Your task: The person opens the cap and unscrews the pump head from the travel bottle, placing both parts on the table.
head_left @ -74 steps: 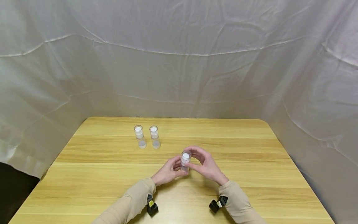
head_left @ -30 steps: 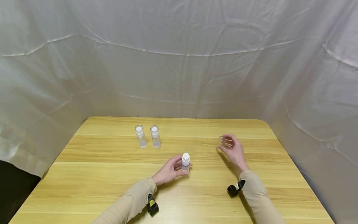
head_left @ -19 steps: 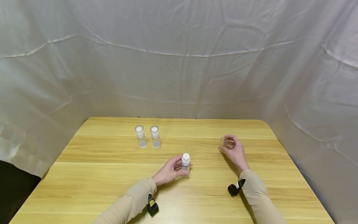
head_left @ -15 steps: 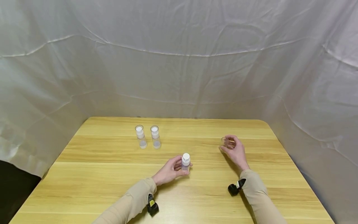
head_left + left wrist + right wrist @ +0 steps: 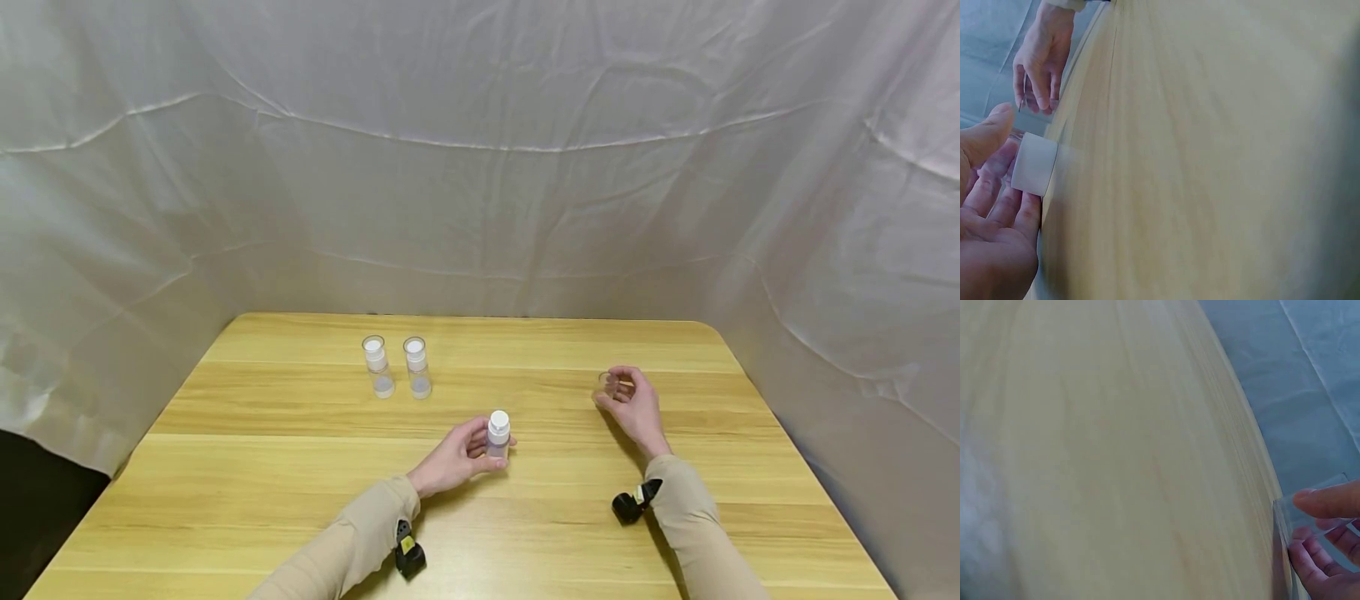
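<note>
The left hand (image 5: 457, 457) grips a small pump bottle (image 5: 498, 433) with its fingers (image 5: 997, 187) and thumb curled round the body; the bottle stands upright on the desk (image 5: 300, 467) near the centre, long axis vertical, white pump head exposed at the top. The right hand (image 5: 636, 407) is set well apart to the right, low over the desk, its fingers (image 5: 1329, 503) pinching a clear cap (image 5: 606, 383) at the rim; whether the cap touches the desk surface cannot be told. The cap lies to the right of the bottle and slightly farther from the person. Two capped bottles (image 5: 396, 367) of the same type stand upright side by side farther back on the left, nearer the left hand, untouched
</note>
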{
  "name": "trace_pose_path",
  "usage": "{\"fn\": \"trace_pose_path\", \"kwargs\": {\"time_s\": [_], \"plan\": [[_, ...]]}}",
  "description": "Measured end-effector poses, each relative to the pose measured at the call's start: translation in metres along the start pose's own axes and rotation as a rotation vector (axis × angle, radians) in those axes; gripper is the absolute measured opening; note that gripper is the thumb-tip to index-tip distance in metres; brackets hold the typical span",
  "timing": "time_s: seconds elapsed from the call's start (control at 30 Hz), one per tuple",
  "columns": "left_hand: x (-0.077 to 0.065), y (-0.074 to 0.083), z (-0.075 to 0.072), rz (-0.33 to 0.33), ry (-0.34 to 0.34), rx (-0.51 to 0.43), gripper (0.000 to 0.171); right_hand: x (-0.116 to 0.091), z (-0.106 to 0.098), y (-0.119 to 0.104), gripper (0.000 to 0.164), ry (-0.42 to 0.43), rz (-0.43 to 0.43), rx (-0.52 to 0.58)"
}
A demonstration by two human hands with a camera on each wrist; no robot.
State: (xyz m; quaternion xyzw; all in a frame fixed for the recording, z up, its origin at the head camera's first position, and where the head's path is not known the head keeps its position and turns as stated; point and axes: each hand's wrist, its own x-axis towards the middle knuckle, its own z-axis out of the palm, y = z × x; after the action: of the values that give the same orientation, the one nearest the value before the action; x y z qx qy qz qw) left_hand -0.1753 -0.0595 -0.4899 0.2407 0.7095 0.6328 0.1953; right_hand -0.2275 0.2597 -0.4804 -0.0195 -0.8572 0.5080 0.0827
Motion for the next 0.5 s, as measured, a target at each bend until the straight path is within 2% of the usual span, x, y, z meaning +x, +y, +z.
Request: {"fn": "trace_pose_path", "kwargs": {"time_s": [0.3,0.5], "plan": [[-0.0003,0.0005,0.0002,0.002,0.001,0.006,0.051,-0.0015,0.0001,-0.0035,0.053,-0.006,0.018,0.012],[-0.0006,0.0,0.0002,0.006,-0.004,0.018,0.055,-0.0036,-0.0014,-0.0021,0.069,-0.05,0.062,0.051]]}}
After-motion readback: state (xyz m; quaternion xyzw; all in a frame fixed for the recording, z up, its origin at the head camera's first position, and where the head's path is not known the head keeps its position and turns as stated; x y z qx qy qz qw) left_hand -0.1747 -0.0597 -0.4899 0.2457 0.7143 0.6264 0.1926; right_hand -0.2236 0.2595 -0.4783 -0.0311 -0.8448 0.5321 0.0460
